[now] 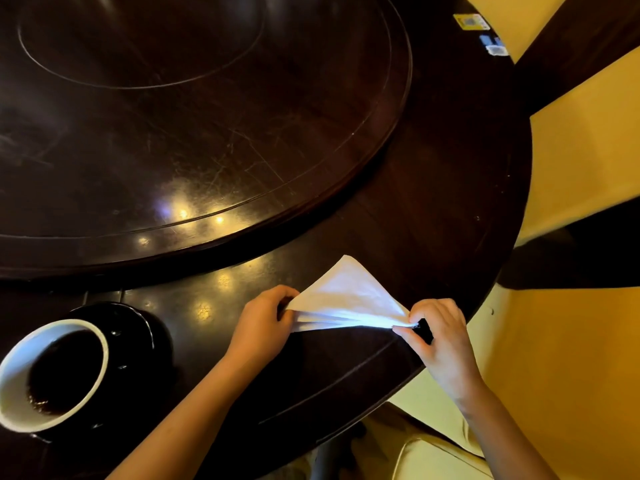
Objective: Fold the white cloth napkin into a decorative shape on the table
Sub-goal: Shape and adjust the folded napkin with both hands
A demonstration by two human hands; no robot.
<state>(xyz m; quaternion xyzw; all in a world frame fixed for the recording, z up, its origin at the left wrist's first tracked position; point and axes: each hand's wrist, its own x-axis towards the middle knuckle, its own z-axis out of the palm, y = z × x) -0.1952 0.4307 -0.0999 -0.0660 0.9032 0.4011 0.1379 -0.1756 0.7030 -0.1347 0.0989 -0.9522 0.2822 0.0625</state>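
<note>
The white cloth napkin (348, 296) is folded into a triangle with its apex pointing away from me, lying near the front right edge of the dark round table (433, 220). My left hand (265, 322) grips the napkin's left corner, fingers curled over the layered edge. My right hand (440, 336) pinches the right corner between thumb and fingertips, close to the table's rim. The near edge of the napkin is stretched between both hands and shows several layers.
A white-rimmed cup (52, 372) with a dark inside sits on a black saucer (138, 327) at the front left. A large raised turntable (207, 133) fills the table's middle. Stickers (472, 22) lie at the far right edge. Yellow floor lies to the right.
</note>
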